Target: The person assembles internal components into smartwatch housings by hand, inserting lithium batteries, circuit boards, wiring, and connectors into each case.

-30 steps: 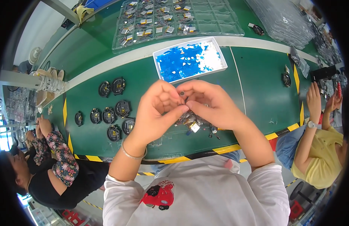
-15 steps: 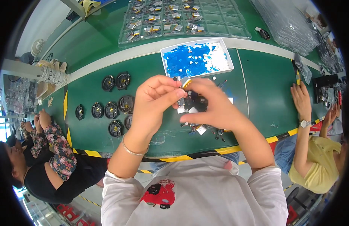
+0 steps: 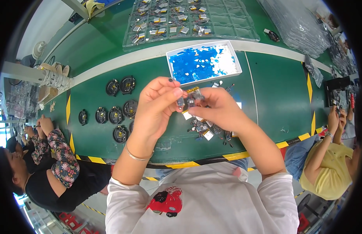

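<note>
Above the green bench, my left hand (image 3: 156, 104) pinches thin wires of a small electronic assembly; a small dark round part (image 3: 171, 80) pokes out at its fingertips. My right hand (image 3: 222, 108) grips the battery and circuit board (image 3: 194, 95) of that assembly between thumb and fingers. The battery looks silver with a yellow edge. Below and behind my right hand lies a loose pile of similar assemblies (image 3: 207, 128), with silver batteries, boards and wires, partly hidden by the hand. Several round black cases (image 3: 115, 114) lie on the bench to the left of my left hand.
A white box (image 3: 172, 74) holding blue and white small pieces stands just beyond my hands. Farther back is a clear compartment tray (image 3: 235, 23) with many assemblies. Stacked clear trays (image 3: 294, 23) stand far right. Co-workers sit at both sides; yellow-black tape (image 3: 185, 164) edges the bench.
My right hand has closed from a spread position onto the battery and board. The assembly now sits slightly lower between my hands. The co-worker on the right has drawn a hand off the bench.
</note>
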Demonstrator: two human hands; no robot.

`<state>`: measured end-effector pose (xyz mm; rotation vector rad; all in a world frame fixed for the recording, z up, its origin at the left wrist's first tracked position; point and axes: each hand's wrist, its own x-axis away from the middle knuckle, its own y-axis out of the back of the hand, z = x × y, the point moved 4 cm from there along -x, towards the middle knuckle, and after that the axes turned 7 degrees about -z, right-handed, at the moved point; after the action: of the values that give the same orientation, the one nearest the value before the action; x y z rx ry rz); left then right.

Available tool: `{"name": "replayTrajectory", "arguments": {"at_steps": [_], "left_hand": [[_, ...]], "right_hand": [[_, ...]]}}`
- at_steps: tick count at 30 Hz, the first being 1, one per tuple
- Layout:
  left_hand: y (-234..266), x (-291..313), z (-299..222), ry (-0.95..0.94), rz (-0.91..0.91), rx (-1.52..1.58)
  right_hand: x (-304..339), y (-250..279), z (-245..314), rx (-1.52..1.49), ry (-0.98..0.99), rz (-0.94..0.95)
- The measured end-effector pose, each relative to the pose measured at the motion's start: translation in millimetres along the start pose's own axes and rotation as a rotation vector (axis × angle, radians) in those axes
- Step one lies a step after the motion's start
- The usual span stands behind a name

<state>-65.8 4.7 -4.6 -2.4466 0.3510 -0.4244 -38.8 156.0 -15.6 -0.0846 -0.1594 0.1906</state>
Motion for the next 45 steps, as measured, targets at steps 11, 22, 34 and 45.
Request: {"name": "replayTrajectory", "arguments": {"at_steps": [11,22,34,45], "left_hand": [[5.5,-2.5,-5.1,0.023,-0.092,-0.108],[-5.9,1.9,12.7,0.045,-0.073,-0.399],[-14.3,8.3,16.2,-0.157,0.033,-0.533],[-10.3,7.6,13.9,-0.087,0.009,-0.489]], "right_hand": [[14.0,29.3,38.2,0.648,0.618,-0.109],[11.3,10.1,39.6,0.469,0.494,-0.303],[6.7,5.5,19.4,0.433,0.426,-0.233],[8.8,13.2,29.8,0.692,0.691,-0.373]]}}
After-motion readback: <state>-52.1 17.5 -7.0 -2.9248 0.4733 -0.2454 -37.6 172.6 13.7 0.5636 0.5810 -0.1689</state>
